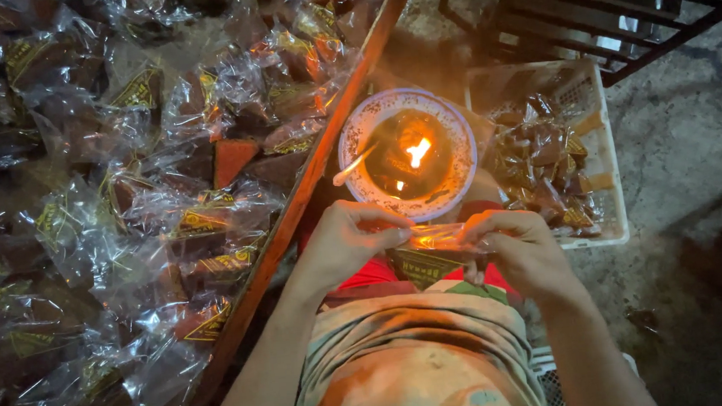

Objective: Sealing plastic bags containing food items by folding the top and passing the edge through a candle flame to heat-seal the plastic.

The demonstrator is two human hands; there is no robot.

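My left hand (343, 243) and my right hand (515, 247) together hold a small clear plastic packet (433, 249) with a dark brown block and a yellow label inside. Its top edge is stretched between my fingers, just in front of a round bowl (459, 135) with a white rim. A small flame (419, 150) burns in the bowl's dark middle, and a thin white stick (351, 169) rests on its left rim. The packet sits close below the bowl, above my lap.
A big wooden-edged tray (308, 186) on my left is heaped with several similar wrapped packets (200, 224). A white plastic basket (607, 166) on my right holds more packets. A dark metal frame (620, 2) stands at the back right on a concrete floor (683, 143).
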